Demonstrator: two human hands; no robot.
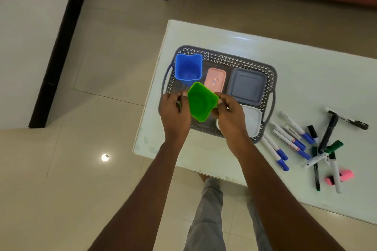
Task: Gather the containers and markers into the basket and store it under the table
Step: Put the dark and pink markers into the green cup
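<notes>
Both hands on the green cup [201, 101], centre frame: left hand [175, 108] pinches one rim edge, right hand [230, 114] the opposite, fingers [221, 96] curled onto it. It's tilted over the basket [244, 58], probably two-handed to steer it into the lower-left gap below the blue cup [188, 68]. Pink box [215, 79], grey box [246, 85] and white box [253, 120] sit inside. Markers [293, 138] lie scattered on the tabletop [306, 63] at right, not yet gathered.

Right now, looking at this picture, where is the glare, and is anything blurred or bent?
In the head view, a bright round reflection sits on the floor and a paler sheen lies on the far side of the table; the wide lens bows the table's edges; the frame is slightly soft, so print on the markers is hard to read.
</notes>
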